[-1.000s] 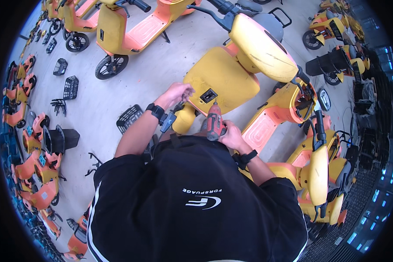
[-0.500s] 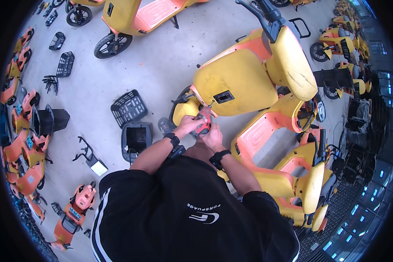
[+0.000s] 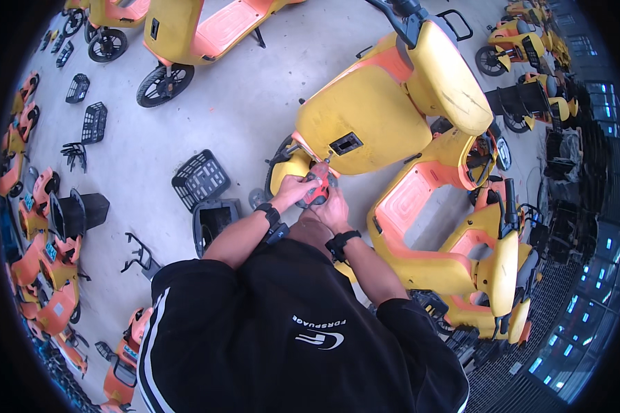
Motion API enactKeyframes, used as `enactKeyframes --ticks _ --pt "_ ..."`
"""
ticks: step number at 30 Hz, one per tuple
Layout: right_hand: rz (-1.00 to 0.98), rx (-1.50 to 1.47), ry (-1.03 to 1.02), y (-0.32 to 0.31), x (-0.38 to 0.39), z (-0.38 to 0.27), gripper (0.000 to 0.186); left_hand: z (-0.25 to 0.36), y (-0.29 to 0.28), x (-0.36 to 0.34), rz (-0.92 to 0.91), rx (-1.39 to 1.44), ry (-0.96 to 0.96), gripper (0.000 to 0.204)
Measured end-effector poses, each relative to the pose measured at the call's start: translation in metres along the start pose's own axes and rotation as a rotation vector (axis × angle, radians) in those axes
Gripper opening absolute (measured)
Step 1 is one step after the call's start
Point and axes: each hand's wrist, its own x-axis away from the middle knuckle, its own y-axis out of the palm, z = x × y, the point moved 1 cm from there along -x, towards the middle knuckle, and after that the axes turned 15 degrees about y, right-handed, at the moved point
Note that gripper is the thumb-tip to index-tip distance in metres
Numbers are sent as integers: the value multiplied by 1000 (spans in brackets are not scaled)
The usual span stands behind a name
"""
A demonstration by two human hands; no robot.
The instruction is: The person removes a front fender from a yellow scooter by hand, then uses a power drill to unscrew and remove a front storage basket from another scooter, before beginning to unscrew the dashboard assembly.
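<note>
The red driver (image 3: 317, 182) is in front of the person, its bit pointing towards 12 to 1 o'clock, near the lower edge of the yellow panel (image 3: 386, 113); I cannot tell whether they touch. The left hand (image 3: 293, 191) holds its body from 8 o'clock, fingers curled over it; the right hand (image 3: 334, 210) is closed around it from 5 o'clock. At 1 o'clock, the panel has a dark slot (image 3: 346, 143). Just beside the driver, at 10 o'clock, is the yellow fender (image 3: 291, 168). At 3 o'clock stands a yellow-and-pink scooter (image 3: 406, 203). Further out on the grey floor (image 3: 138, 138) are a black basket (image 3: 201, 180) at 9 o'clock and, next to it towards 8, a black bin (image 3: 198, 230).
</note>
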Motion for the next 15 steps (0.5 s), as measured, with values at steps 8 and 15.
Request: enactKeyframes --ticks 8,15 --pt "-17 -34 -11 -1 2 -3 66 3 -4 8 35 51 -5 44" --pt "44 -65 19 6 4 -6 57 0 -5 0 49 14 64 43"
